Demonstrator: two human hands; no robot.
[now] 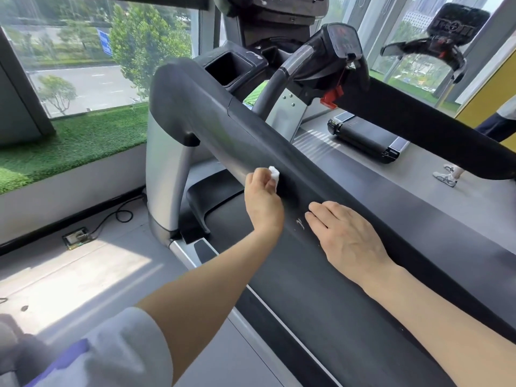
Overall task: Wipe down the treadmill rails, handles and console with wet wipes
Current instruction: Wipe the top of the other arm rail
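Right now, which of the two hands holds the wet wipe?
The left hand: it pinches the white wipe against the rail; the right hand lies flat, empty.

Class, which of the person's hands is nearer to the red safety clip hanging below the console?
Left. The left hand, pinching a white wipe, is further up the black rail towards the red safety clip; the right hand rests flat lower down.

Left hand (264, 201) with wipe (79, 173) on rail (223, 127), right hand (349, 238) just behind it, console (342, 46) ahead
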